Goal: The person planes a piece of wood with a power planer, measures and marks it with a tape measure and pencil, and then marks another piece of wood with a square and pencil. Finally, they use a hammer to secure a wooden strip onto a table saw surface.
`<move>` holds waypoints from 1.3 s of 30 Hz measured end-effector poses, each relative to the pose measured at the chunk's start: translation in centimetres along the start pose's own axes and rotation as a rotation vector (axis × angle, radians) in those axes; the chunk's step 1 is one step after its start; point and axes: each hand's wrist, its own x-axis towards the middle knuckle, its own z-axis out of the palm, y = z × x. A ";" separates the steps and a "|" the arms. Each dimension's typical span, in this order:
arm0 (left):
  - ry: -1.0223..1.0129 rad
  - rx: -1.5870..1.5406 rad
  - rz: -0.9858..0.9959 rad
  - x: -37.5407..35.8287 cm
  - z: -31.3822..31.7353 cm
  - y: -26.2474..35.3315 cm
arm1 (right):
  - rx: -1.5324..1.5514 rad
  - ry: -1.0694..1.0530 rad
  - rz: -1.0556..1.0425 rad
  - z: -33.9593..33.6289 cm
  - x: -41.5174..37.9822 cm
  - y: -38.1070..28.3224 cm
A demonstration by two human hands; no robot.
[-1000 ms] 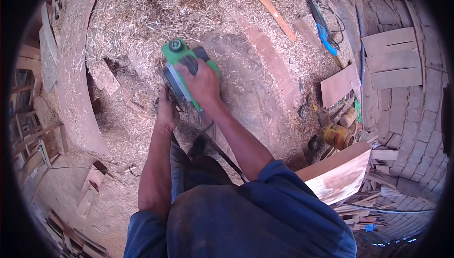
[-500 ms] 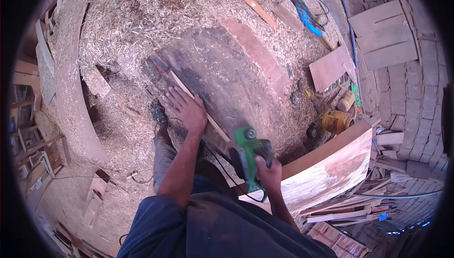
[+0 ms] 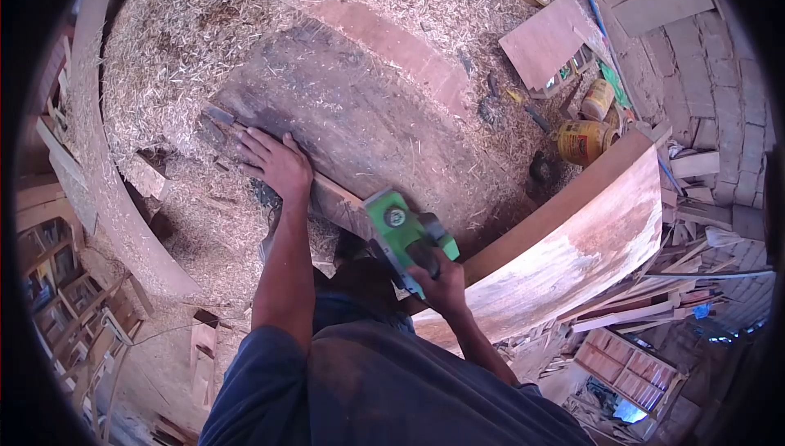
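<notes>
Left hand (image 3: pixel 276 164): open, fingers spread, palm pressed flat on the dark weathered wooden plank (image 3: pixel 360 131).
Right hand (image 3: pixel 439 282): fist closed around the green electric planer (image 3: pixel 403 233), at the plank's near end.
Surroundings: wood shavings (image 3: pixel 172 62) all about.

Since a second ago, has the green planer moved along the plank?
Yes. The planer, in the right hand, came back from the plank's far end to its near end, past the left hand.

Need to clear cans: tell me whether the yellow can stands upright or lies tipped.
Tipped: the yellow can lies on its side among shavings, its round end facing sideways.
</notes>
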 end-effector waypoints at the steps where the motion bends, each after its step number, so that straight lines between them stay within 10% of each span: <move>1: -0.011 -0.018 0.003 0.2 0.0 -0.1 | -0.025 -0.036 -0.027 0.6 0.7 0.3; 22: -0.581 -0.487 -0.100 5.0 -8.2 -4.2 | -0.181 -0.199 -0.262 8.4 13.2 -8.0; 29: -0.298 -0.379 -0.136 -0.8 -3.2 -18.3 | -0.113 -0.141 -0.422 16.4 20.9 -16.8; 30: -0.330 -0.510 -0.383 0.8 -6.8 -17.0 | -0.124 -0.125 -0.466 17.9 22.2 -18.4; 37: -0.250 -0.402 -0.267 0.5 0.1 -21.9 | -0.161 -0.104 -0.533 23.7 27.7 -27.2; 39: -0.270 -0.597 -0.503 3.9 -2.3 -18.0 | -0.152 -0.145 -0.515 23.0 27.6 -27.2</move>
